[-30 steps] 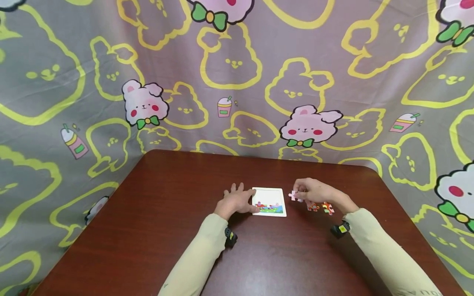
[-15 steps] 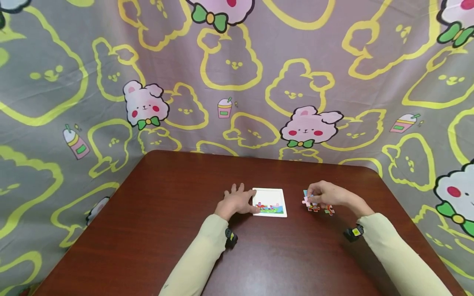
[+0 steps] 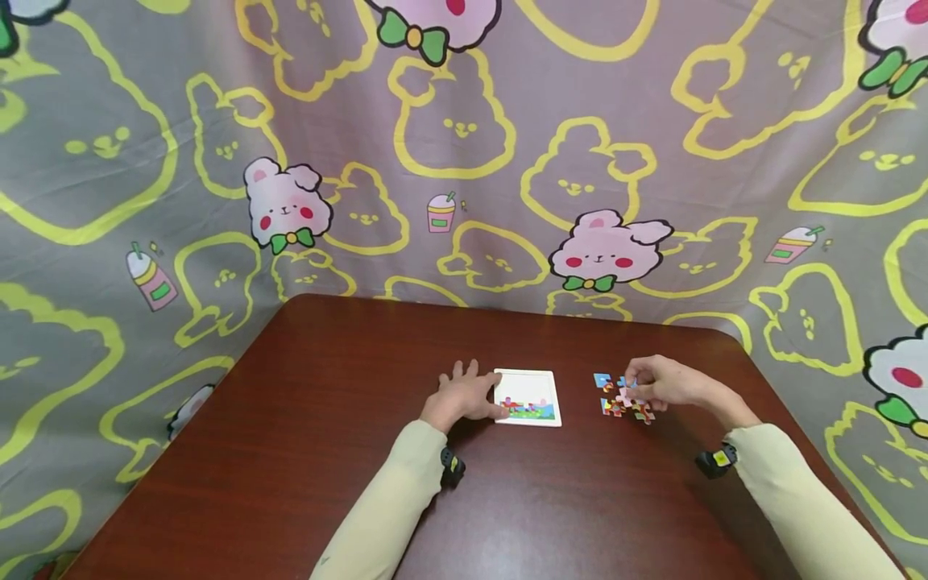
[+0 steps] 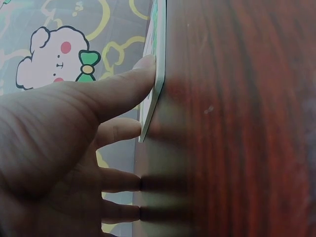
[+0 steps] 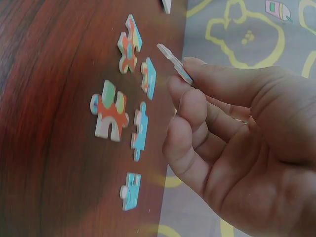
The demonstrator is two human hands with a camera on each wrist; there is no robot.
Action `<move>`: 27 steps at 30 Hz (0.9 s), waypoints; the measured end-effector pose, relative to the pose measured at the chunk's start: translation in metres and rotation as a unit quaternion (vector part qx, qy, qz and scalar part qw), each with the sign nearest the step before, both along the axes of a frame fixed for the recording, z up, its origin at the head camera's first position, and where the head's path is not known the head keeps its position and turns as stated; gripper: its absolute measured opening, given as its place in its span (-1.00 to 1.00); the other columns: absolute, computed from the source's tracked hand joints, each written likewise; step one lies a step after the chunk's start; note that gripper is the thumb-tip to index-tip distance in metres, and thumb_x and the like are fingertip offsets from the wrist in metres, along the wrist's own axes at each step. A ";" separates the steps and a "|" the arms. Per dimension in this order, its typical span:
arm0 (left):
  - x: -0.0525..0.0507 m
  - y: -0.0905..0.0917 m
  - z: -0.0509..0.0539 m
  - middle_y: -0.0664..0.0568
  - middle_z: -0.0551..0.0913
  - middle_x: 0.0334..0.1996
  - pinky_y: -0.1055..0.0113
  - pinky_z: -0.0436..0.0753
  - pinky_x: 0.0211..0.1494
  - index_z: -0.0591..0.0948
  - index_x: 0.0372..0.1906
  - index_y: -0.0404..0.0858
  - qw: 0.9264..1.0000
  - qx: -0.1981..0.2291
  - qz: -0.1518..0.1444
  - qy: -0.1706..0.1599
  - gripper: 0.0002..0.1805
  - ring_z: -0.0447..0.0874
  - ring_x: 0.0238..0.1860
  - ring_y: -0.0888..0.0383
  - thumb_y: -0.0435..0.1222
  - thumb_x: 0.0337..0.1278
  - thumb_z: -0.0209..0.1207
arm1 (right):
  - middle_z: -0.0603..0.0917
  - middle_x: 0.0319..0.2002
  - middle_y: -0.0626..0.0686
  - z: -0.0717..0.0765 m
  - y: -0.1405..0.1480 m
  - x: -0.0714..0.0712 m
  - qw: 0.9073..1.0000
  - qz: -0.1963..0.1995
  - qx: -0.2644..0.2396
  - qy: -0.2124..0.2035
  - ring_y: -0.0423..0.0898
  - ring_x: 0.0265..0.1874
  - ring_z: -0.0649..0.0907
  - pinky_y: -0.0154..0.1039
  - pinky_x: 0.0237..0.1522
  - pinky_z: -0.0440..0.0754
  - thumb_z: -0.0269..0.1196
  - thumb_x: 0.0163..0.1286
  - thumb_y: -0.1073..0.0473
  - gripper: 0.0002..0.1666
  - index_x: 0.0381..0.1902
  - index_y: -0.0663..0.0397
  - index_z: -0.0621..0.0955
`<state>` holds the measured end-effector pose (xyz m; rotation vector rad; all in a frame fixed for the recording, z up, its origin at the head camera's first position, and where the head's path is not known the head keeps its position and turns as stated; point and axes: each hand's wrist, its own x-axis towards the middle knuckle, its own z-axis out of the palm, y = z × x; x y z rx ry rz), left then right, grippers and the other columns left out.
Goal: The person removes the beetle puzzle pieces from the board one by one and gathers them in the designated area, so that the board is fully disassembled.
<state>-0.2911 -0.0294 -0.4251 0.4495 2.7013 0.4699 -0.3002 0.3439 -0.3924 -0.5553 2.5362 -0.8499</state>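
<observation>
Our right hand [image 3: 670, 382] pinches flat pink jigsaw piece [image 5: 174, 61], three o'clock of square white-rimmed tray [image 3: 528, 383]; printed side hard to tell. Best turned face-up, clear of loose multicoloured pieces [image 5: 111, 112], our spread left hand [image 3: 464, 395] steadying tray's nine-o'clock edge.

Left hand [image 3: 462, 396] splayed, right hand [image 3: 667, 382] curled

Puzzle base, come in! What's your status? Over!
Left hand on puzzle board. Right hand pinches one piece near loose pieces. Nothing tall in the way.
</observation>
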 end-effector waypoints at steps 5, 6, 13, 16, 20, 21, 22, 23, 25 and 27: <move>0.001 0.000 -0.001 -0.23 -0.06 0.57 -0.33 -0.03 0.49 0.23 0.51 0.12 1.000 -0.003 -0.006 0.003 -0.17 -0.23 0.56 -0.34 0.20 0.16 0.22 | 0.60 -0.57 0.14 0.000 0.011 0.003 1.000 0.000 0.000 -0.003 -0.18 -0.72 0.51 -0.27 -0.64 0.55 0.28 0.35 0.27 -0.87 -0.29 0.20 0.53; 0.001 0.000 -0.002 -0.24 -0.06 0.57 -0.33 -0.04 0.49 0.24 0.51 0.12 1.000 -0.002 -0.005 0.004 -0.16 -0.23 0.56 -0.34 0.20 0.15 0.22 | 0.59 -0.57 0.11 0.000 0.013 0.004 1.000 -0.002 0.003 -0.005 -0.18 -0.72 0.51 -0.28 -0.64 0.55 0.28 0.35 0.27 -0.88 -0.28 0.19 0.53; 0.001 0.000 -0.002 -0.23 -0.07 0.57 -0.32 -0.04 0.49 0.23 0.51 0.12 1.000 -0.002 -0.004 0.003 -0.16 -0.23 0.56 -0.33 0.20 0.16 0.22 | 0.50 -0.63 -0.02 0.003 0.026 0.006 1.000 -0.007 0.025 -0.010 -0.18 -0.72 0.51 -0.28 -0.64 0.54 0.27 0.36 0.25 -0.88 -0.26 0.17 0.54; 0.001 0.000 -0.002 -0.23 -0.07 0.57 -0.32 -0.05 0.49 0.22 0.51 0.12 1.000 -0.001 -0.005 0.003 -0.16 -0.23 0.56 -0.34 0.20 0.16 0.21 | 0.49 -0.64 -0.03 0.003 0.033 0.007 0.999 -0.012 0.030 -0.014 -0.20 -0.72 0.49 -0.28 -0.65 0.53 0.27 0.37 0.23 -0.88 -0.26 0.18 0.54; 0.001 -0.001 -0.002 -0.24 -0.08 0.57 -0.33 -0.06 0.50 0.21 0.52 0.12 1.000 -0.001 -0.007 0.003 -0.17 -0.24 0.56 -0.34 0.20 0.18 0.20 | 0.49 -0.62 -0.01 0.001 0.041 0.007 0.999 -0.016 0.017 -0.027 -0.20 -0.71 0.49 -0.29 -0.65 0.53 0.26 0.39 0.23 -0.86 -0.25 0.22 0.55; 0.001 -0.001 -0.001 -0.24 -0.08 0.57 -0.33 -0.06 0.49 0.21 0.52 0.12 1.000 0.000 -0.007 0.004 -0.16 -0.24 0.56 -0.34 0.20 0.17 0.20 | 0.49 -0.61 -0.01 0.000 0.043 0.007 0.999 -0.015 0.014 -0.029 -0.20 -0.71 0.49 -0.29 -0.65 0.53 0.26 0.39 0.23 -0.85 -0.25 0.23 0.55; 0.001 -0.001 -0.001 -0.24 -0.08 0.57 -0.33 -0.06 0.49 0.21 0.52 0.12 1.000 0.000 -0.007 0.004 -0.16 -0.24 0.56 -0.34 0.20 0.17 0.20 | 0.49 -0.60 -0.01 -0.001 0.044 0.007 0.999 -0.017 0.012 -0.032 -0.20 -0.71 0.49 -0.30 -0.65 0.53 0.26 0.38 0.23 -0.84 -0.26 0.24 0.55; 0.001 -0.002 -0.001 -0.24 -0.08 0.57 -0.33 -0.06 0.49 0.21 0.52 0.12 1.000 0.000 -0.006 0.005 -0.17 -0.24 0.56 -0.34 0.20 0.18 0.20 | 0.49 -0.59 -0.01 -0.001 0.045 0.007 0.999 -0.019 0.012 -0.035 -0.20 -0.70 0.49 -0.30 -0.65 0.53 0.26 0.39 0.22 -0.84 -0.26 0.24 0.55; 0.001 -0.002 -0.001 -0.24 -0.08 0.57 -0.33 -0.06 0.49 0.21 0.52 0.12 1.000 -0.001 -0.006 0.004 -0.17 -0.24 0.56 -0.34 0.19 0.18 0.20 | 0.50 -0.58 -0.02 -0.003 0.048 0.007 0.999 -0.022 0.014 -0.036 -0.20 -0.70 0.50 -0.31 -0.65 0.53 0.26 0.38 0.23 -0.84 -0.27 0.25 0.55; 0.001 -0.001 -0.001 -0.24 -0.08 0.57 -0.33 -0.06 0.49 0.22 0.51 0.12 1.000 -0.001 -0.006 0.003 -0.17 -0.24 0.56 -0.34 0.19 0.18 0.20 | 0.50 -0.57 -0.02 -0.005 0.051 0.008 0.999 -0.029 0.012 -0.043 -0.21 -0.69 0.50 -0.32 -0.66 0.52 0.25 0.38 0.24 -0.84 -0.27 0.26 0.54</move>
